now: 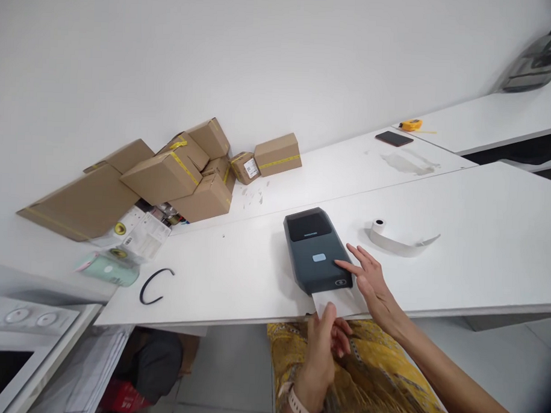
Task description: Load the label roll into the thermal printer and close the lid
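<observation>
A dark grey label printer sits near the front edge of a white table. A white paper label sticks out of its front slot. My left hand pinches the label's lower edge between thumb and fingers; a watch strap shows at the wrist. My right hand is spread flat, its fingertips resting on the printer's front right corner. A roll of white label paper, partly unrolled, lies to the printer's right.
Several taped cardboard boxes are piled against the wall at left, with packets and a green cylinder. A black curved band lies on the table. A phone and a yellow tape measure lie further back.
</observation>
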{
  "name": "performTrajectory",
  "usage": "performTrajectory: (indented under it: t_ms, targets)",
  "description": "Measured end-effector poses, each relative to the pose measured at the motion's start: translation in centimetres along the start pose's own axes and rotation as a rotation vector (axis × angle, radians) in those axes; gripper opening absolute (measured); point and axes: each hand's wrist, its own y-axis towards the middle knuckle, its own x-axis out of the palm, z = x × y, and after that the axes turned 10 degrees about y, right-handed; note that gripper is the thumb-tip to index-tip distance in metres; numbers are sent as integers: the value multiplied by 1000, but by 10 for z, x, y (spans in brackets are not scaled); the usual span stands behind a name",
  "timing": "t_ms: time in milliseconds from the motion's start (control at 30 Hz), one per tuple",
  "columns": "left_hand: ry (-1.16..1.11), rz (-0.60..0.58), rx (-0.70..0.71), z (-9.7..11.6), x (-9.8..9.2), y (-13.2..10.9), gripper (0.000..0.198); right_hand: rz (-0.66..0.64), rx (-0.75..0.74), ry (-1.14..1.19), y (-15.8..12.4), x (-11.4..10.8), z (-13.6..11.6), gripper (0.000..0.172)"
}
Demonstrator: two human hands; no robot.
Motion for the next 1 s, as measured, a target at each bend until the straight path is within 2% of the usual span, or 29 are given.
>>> performTrajectory:
  t_ms: [167, 300, 467, 533, 633, 700, 767, 833, 1000]
  targets:
    - [0, 31, -21, 20, 18, 2, 71, -12, -30, -86, -1, -1, 1, 49]
    - [34, 61, -5, 15, 21, 0, 73, 19, -41, -98, -3, 1, 1, 47]
    - [25, 32, 14, 5, 18, -2, 72, 82, -97, -142, 2, 5, -5, 41]
    - [34, -42, 14, -1, 13, -6, 70, 90, -149, -197, 8, 6, -10, 38]
    - [166, -251, -22, -16, 0, -15, 69, 45, -222, -271, 19, 10, -15, 35]
    - [242, -306, -49, -26, -11, -19, 69, -11, -244, -298, 24, 12, -15, 38]
    - [247, -225, -42, -32, -22, -18, 68, -55, -260, -320, 27, 13, -13, 40]
    - [216, -71, 7, -30, -33, -15, 67, -74, -283, -340, 27, 14, -10, 41]
    - [167, 379, 269, 4, -56, -2, 56, -60, -330, -369, 26, 15, -5, 41]
